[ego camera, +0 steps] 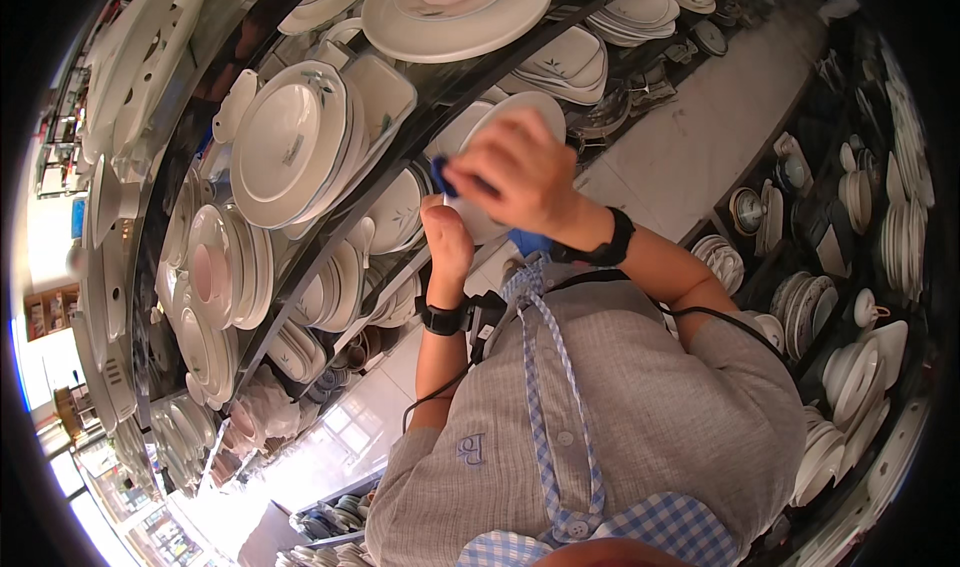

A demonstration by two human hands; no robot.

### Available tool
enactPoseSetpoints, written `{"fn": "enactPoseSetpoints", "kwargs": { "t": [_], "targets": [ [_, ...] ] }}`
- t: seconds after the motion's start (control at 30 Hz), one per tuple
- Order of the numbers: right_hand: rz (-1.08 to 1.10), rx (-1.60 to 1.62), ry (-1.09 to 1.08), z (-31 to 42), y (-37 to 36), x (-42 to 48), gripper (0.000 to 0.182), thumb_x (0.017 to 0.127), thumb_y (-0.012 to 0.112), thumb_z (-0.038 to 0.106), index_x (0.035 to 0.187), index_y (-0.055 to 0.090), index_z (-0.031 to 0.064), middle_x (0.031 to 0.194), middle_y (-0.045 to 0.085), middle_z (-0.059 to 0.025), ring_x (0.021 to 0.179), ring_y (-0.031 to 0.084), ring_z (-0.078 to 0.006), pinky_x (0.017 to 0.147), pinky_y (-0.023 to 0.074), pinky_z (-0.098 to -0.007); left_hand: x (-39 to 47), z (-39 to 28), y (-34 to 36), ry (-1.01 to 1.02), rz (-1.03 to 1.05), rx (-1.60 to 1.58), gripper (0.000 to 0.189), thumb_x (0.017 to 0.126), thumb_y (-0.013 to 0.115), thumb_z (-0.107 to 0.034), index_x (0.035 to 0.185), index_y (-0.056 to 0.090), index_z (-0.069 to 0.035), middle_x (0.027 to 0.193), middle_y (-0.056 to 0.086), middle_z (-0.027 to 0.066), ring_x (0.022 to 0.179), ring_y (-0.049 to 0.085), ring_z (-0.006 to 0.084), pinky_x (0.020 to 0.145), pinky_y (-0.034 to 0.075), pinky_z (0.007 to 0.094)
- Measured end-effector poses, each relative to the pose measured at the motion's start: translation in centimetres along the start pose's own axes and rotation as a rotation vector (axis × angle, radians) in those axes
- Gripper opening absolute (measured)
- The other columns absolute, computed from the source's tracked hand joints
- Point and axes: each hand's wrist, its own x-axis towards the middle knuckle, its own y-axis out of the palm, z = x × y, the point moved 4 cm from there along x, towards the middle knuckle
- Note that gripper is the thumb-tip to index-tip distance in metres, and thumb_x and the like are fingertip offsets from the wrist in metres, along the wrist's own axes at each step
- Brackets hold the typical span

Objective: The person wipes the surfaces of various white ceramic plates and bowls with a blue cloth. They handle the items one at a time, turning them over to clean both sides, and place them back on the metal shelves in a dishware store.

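A white oval or round plate (551,109) is tilted in front of me, partly hidden behind my hands. My left hand (448,241) grips its left edge, with the thumb in view and most fingers hidden. Over the plate's face is my right hand (517,169), blurred, its fingers closed on a dark blue object (444,176), perhaps a cloth. A brighter blue patch (529,241) shows below the right wrist; I cannot tell whether it belongs to the same thing. Both wrists wear black bands with cables.
Dark-edged shelves on the left hold stacked plates (281,147), a pink bowl on a large plate (457,19) and a white spoon (366,238). Another shelf on the right bears more dishes (806,304). A tiled floor aisle (697,132) runs between them.
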Motion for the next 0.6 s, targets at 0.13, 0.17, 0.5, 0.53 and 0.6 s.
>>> {"fn": "enactPoseSetpoints", "kwargs": {
  "t": [0.13,0.17,0.5,0.53,0.6],
  "targets": [
    [0.057,-0.187,0.114,-1.7,-1.2,1.7,0.014,0.074,0.066,0.02,0.083,0.059,0.0119,0.094,0.056,-0.0015,0.096,0.05,-0.0252,0.081,0.041,-0.042,0.7,-4.7,-0.2,0.117,-0.003,0.088,0.066,0.094,0.023,-0.057,0.079,0.051,0.001,0.083,0.049,0.0118,0.073,0.044,0.0221,0.066,0.036,0.037],
    [0.082,-0.262,0.101,-1.8,-1.3,2.1,0.014,0.076,0.064,0.021,0.085,0.059,0.0115,0.098,0.055,-0.0024,0.1,0.049,-0.0259,0.087,0.0382,-0.0462,0.8,-5.0,-0.3,0.124,0.033,0.08,0.064,0.094,0.025,-0.056,0.077,0.05,0.0,0.081,0.049,0.0129,0.071,0.044,0.0243,0.065,0.035,0.0386],
    [0.337,0.091,-0.021,0.5,0.6,1.4,0.021,0.082,0.058,0.016,0.102,0.062,0.0098,0.113,0.06,-0.0011,0.125,0.043,-0.0237,0.106,0.0227,-0.0542,0.4,-5.3,-0.1,0.294,-0.109,0.128,0.057,0.09,0.042,-0.053,0.07,0.05,0.0,0.069,0.049,0.0159,0.065,0.043,0.0336,0.06,0.033,0.0412],
    [0.293,0.121,0.029,-0.7,0.4,1.6,0.02,0.083,0.058,0.015,0.102,0.062,0.0095,0.112,0.061,-0.0012,0.124,0.044,-0.0237,0.106,0.0231,-0.0533,0.3,-4.9,-0.5,0.34,-0.125,0.175,0.057,0.089,0.043,-0.053,0.071,0.051,0.0,0.069,0.049,0.0161,0.065,0.043,0.0338,0.06,0.033,0.0411],
    [0.234,0.111,0.113,-3.0,0.2,1.8,0.019,0.085,0.055,0.013,0.102,0.061,0.0085,0.108,0.063,-0.002,0.122,0.047,-0.025,0.106,0.0243,-0.05,-0.1,-4.6,-1.6,0.252,-0.064,0.164,0.056,0.088,0.045,-0.052,0.075,0.054,0.001,0.066,0.048,0.0158,0.065,0.044,0.0354,0.061,0.033,0.0418]
  ]
}}
